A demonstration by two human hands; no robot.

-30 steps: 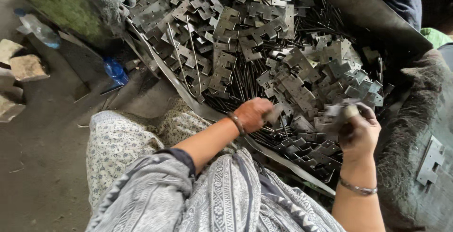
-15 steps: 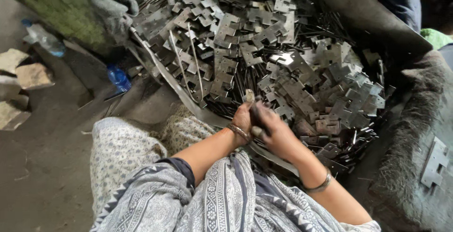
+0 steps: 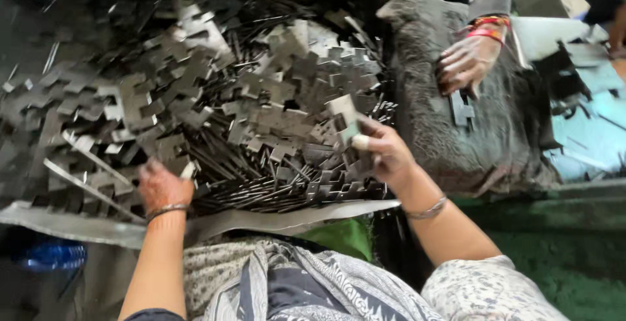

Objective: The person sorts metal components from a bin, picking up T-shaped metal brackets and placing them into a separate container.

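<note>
Steel stamped plate (image 3: 343, 117) pinched upright in my right hand (image 3: 385, 154), thumb and fingers closed on it above the heap of cross-shaped stampings (image 3: 195, 99), while my left hand (image 3: 163, 187) rests loosely curled on the pile's near edge, gripping nothing I can see.

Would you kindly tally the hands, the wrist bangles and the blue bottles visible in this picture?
Hands: 3, namely the left hand, the right hand holding a metal piece, and a co-worker's hand.
Wrists with bangles: 3.
Blue bottle: 1.
Total: 7.
</note>
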